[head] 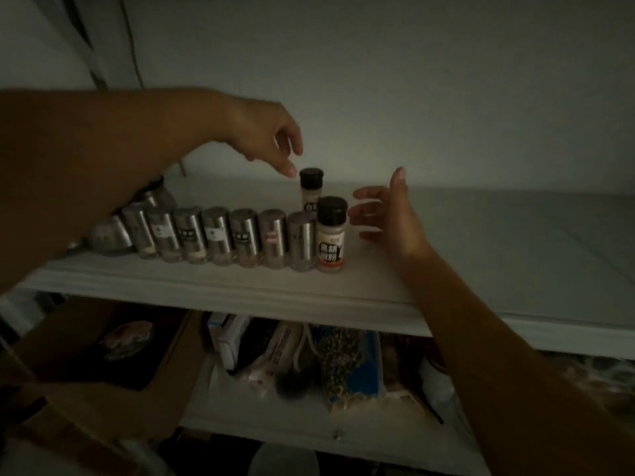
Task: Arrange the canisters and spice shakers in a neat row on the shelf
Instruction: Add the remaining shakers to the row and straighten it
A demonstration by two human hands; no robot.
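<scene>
Shakers (220, 235) rowed near shelf (378, 286) edge (right side bare); both hands empty, fingers spread.

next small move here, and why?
Probably close the left hand on the black-capped shaker at the back and bring it forward to the row's right end, beside the orange-label shaker. It stands alone behind the row; the fingers hover at its cap, and the right hand is open.

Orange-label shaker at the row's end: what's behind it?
Behind the orange-label shaker stands a smaller black-capped bottle, out of line. Its lower body is covered by the row, so its base is hidden.
</scene>
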